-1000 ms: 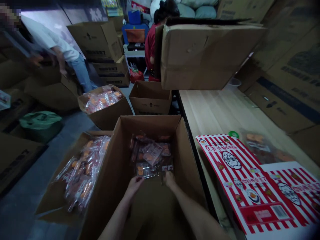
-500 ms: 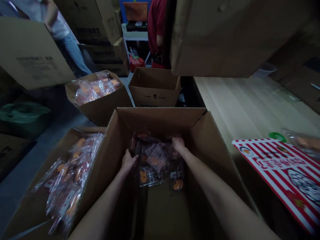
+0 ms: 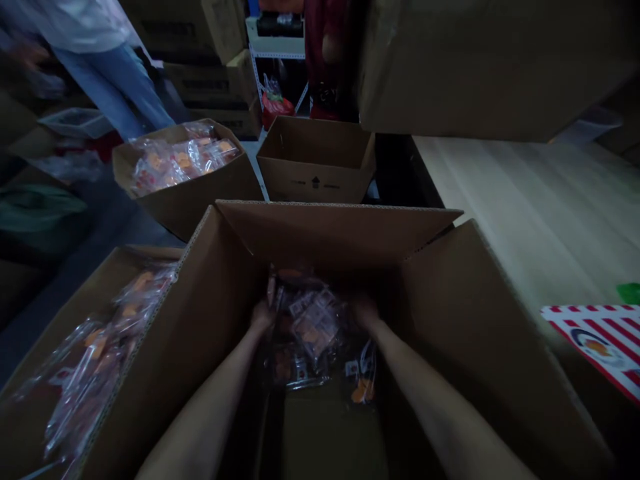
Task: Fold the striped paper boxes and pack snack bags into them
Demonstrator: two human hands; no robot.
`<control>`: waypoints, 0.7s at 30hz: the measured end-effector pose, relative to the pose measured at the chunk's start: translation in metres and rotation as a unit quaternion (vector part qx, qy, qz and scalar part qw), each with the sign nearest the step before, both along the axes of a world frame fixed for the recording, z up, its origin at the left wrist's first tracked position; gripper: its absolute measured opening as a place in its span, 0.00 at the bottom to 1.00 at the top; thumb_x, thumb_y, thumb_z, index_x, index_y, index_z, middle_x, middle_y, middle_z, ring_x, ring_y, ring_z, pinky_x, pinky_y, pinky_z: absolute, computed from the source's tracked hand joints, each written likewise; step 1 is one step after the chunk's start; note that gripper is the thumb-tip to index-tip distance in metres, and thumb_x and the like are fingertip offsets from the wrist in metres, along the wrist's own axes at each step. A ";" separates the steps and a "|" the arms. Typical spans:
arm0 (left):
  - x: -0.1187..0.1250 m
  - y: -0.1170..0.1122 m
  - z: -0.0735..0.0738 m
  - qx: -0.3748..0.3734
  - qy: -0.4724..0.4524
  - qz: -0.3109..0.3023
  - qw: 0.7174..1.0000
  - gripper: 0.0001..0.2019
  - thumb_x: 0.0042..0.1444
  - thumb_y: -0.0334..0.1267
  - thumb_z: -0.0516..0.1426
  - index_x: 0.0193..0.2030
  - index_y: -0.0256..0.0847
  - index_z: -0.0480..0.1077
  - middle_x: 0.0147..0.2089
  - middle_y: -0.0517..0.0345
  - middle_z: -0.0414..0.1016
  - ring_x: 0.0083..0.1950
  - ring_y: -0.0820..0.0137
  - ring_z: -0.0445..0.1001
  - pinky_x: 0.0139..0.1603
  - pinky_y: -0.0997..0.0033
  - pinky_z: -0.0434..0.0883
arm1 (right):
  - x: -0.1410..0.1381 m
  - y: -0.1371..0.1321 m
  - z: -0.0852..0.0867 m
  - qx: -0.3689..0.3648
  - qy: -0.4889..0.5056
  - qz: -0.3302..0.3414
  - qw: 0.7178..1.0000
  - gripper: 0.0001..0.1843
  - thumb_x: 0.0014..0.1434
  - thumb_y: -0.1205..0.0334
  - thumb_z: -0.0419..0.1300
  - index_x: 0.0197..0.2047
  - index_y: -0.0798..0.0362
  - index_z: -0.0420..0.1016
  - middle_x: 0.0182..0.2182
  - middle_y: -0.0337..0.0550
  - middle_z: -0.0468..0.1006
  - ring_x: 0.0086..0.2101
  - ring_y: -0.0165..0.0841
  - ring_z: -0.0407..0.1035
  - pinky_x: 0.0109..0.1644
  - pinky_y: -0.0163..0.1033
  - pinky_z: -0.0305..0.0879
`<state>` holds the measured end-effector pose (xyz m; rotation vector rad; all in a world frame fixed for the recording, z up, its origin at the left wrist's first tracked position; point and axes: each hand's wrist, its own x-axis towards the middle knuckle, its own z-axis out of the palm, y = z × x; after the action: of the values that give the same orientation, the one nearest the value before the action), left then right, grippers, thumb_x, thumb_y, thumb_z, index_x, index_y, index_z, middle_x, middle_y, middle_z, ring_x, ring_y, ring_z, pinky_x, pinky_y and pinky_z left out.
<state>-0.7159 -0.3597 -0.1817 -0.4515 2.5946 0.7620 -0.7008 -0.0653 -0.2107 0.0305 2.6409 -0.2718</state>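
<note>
Both my arms reach deep into a big open cardboard box (image 3: 330, 233) in front of me. At its bottom lies a heap of clear plastic packets with orange contents (image 3: 315, 327). My left hand (image 3: 261, 316) presses against the left side of the heap and my right hand (image 3: 364, 312) against its right side. It is dark down there and the fingers of both hands are hidden among the packets, so I cannot make out a grip.
A box full of the same packets (image 3: 85, 373) stands at my left, another filled box (image 3: 175, 163) farther back, and an empty box (image 3: 316, 160) behind mine. A wooden table (image 3: 540, 213) runs on the right with a red-striped carton (image 3: 605, 347). A person in jeans (image 3: 110, 87) stands at the back left.
I have leaned closer over the box. Both hands have sunk deeper, closing in on the two sides of the packet heap; the view has dropped and the striped carton has slid to the right edge.
</note>
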 end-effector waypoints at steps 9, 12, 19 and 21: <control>0.122 0.031 -0.030 -0.004 0.038 -0.010 0.999 0.27 0.60 0.32 0.44 0.67 0.44 0.53 0.68 0.50 0.59 0.67 0.64 0.59 0.63 0.61 0.61 | 0.173 -0.037 -0.061 -0.042 0.018 -0.043 0.998 0.33 0.57 0.74 0.48 0.65 0.48 0.60 0.64 0.51 0.60 0.62 0.45 0.54 0.64 0.50 0.49; 0.167 0.033 -0.042 -0.040 -0.002 -0.045 0.998 0.31 0.58 0.32 0.46 0.69 0.43 0.49 0.72 0.44 0.46 0.71 0.55 0.50 0.62 0.47 0.59 | 0.199 -0.043 -0.071 -0.105 0.006 -0.059 0.993 0.27 0.59 0.67 0.49 0.62 0.51 0.65 0.62 0.53 0.61 0.62 0.47 0.53 0.64 0.52 0.48; 0.146 -0.002 -0.042 0.143 0.015 0.081 0.986 0.24 0.58 0.36 0.46 0.61 0.37 0.64 0.69 0.47 0.56 0.72 0.61 0.47 0.70 0.55 0.49 | 0.150 -0.012 -0.065 -0.212 0.071 -0.511 0.830 0.28 0.62 0.57 0.38 0.54 0.64 0.68 0.55 0.67 0.65 0.58 0.50 0.57 0.62 0.51 0.51; 0.124 -0.009 -0.039 0.171 0.001 0.108 0.979 0.23 0.61 0.41 0.45 0.60 0.36 0.66 0.67 0.47 0.60 0.70 0.61 0.52 0.69 0.59 0.51 | 0.131 0.001 -0.067 -0.232 0.058 -0.529 0.814 0.30 0.63 0.55 0.36 0.56 0.64 0.66 0.55 0.66 0.67 0.56 0.49 0.60 0.60 0.50 0.55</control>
<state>-0.5917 -0.3683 -0.2203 -0.6282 2.3715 1.2550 -0.5696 -0.0640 -0.2775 1.3609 2.2919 -1.2874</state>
